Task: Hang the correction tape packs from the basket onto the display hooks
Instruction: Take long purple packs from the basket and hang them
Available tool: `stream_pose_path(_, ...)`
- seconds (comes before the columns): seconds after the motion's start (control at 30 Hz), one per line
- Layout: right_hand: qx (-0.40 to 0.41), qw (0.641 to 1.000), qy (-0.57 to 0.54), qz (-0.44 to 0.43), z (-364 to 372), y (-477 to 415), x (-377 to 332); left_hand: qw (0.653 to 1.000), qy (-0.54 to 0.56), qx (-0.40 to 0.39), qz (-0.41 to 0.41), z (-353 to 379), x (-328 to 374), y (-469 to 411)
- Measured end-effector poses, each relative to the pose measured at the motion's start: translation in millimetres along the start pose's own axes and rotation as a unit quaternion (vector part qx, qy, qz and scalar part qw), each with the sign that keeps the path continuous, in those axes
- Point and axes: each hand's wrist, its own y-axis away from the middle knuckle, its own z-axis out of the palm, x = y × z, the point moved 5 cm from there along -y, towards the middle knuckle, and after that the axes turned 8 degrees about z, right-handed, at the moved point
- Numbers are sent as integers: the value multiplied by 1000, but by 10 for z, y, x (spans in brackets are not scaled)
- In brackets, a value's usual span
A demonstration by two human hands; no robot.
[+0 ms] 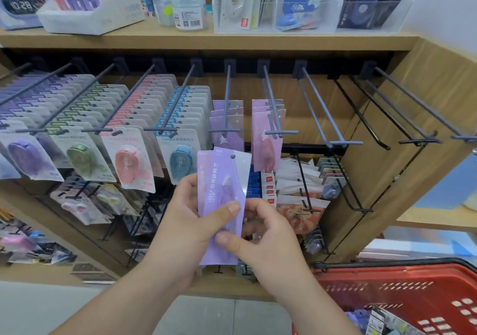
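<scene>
Your left hand (184, 213) and right hand (268, 234) both grip the purple MONO AIR packs (219, 180). Likely next: peel one off and thread its hole (232, 157) onto the matching hook (227, 97).

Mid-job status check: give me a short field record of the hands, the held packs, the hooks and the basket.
left hand: holds the purple packs, thumb across the front
right hand: pinches the same packs lower down
held packs: small stack, hang hole up, below the hooks, not yet hung
matching hook: already carries similar purple packs
empty hook: right of the pink packs
basket: red, lower right, not empty
</scene>
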Motion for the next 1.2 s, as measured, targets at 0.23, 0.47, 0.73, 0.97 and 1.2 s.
stream_pose_path(0.23, -16, 999, -3, -29, -56, 15, 29, 1000, 3, -11, 13, 59, 0, 10)
stream_pose_path(0.47, -27, 991, -126, 46, -16, -18, 102, 997, 62, -48, -15, 57, -85, 20)
stream_pose_path(0.73, -46, 984, -164, 52, -15, -75, 157, 997, 27, -69, 15, -23, -10, -18)
stream_pose_path(0.97, 70, 986, -151, 4, -419, -92, 159, 996, -12, -83, 38, -73, 118, -154)
stream_pose_path(1.2, 80, 991, -109, -22, -594, -57, 146, 997, -4, -63, 42, 71, 86, -268)
